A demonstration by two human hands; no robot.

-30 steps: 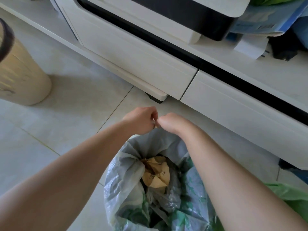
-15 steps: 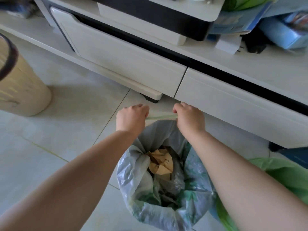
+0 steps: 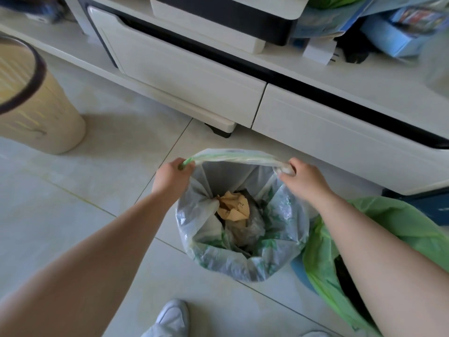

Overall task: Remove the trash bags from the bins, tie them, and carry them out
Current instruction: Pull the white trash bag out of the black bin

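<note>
A translucent grey-green trash bag [image 3: 279,242] stands on the tiled floor in front of me, its mouth wide. Crumpled brown paper [image 3: 234,207] and other waste lie inside. My left hand [image 3: 172,177] grips the far rim at the left corner. My right hand [image 3: 302,177] grips the same rim at the right corner. The rim stretches taut between the two fists. A bin lined with a bright green bag [image 3: 393,229] sits at the right, under my right forearm.
A white cabinet with drawers [image 3: 194,76] runs across the far side, with a printer [image 3: 233,18] and blue clutter on top. A beige bin [image 3: 31,103] stands at the left. My grey shoe [image 3: 173,317] is at the bottom.
My hands, pressed together at the rim a second ago, have pulled apart to the left and right. The bag's mouth has spread wide between them.
</note>
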